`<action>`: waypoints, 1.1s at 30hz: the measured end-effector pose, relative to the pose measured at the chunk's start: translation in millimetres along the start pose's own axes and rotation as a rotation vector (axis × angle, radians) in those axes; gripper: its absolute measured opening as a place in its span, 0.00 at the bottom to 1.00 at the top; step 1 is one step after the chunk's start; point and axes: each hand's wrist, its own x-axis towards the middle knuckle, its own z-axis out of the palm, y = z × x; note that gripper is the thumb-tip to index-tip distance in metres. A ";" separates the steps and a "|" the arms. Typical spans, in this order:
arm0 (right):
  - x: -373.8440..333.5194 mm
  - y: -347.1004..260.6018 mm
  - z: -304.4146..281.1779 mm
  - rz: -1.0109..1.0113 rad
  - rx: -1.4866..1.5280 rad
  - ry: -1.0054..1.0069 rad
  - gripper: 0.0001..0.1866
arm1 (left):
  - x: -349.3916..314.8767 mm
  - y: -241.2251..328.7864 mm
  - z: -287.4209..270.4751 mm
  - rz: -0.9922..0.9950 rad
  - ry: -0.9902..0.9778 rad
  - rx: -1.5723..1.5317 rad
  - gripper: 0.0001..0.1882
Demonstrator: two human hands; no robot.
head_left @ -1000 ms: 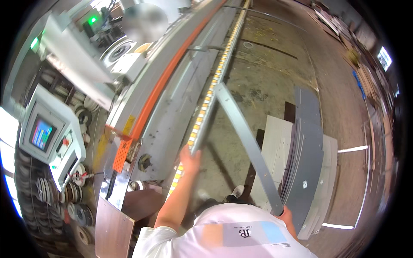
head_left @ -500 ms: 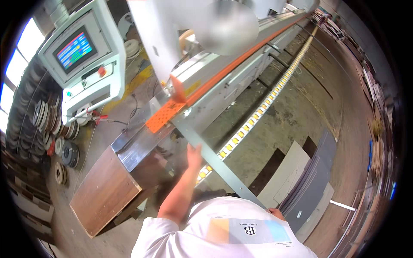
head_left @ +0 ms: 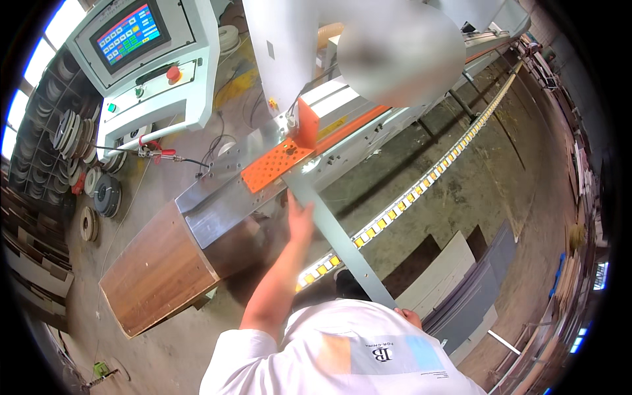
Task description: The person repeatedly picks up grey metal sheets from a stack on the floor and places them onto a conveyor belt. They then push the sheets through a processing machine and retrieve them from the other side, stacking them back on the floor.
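Note:
A long, narrow grey board (head_left: 342, 247) slants across in front of me. Its far end lies at the machine's feed entry, beside a perforated orange guard (head_left: 280, 164). My left hand (head_left: 300, 220) is at the board's left edge near that end, forefinger stretched toward the machine and thumb spread against the edge. Close to my body, my right hand (head_left: 409, 317) is closed around the near end; my shirt hides most of it. Left of the board runs the shiny metal infeed table (head_left: 220, 220), with a brown wood-look panel (head_left: 158, 273) at its front.
A control panel (head_left: 158, 72) with a lit screen and red button stands at left. Rolls of edging (head_left: 108, 194) fill racks behind it. A yellow-and-white lit strip (head_left: 411, 197) crosses beneath the board. Grey and white boards (head_left: 461, 289) lie stacked at right.
The view has shifted, so the machine and control panel appear nearer. The board's angle is steeper in view. My left forefinger now stretches farther along the edge; the right hand stays at the near end.

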 end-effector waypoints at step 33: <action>79.5 -69.8 -150.8 -0.124 -0.183 0.324 0.25 | 103.5 -12.6 133.3 -0.079 -0.239 -0.007 0.37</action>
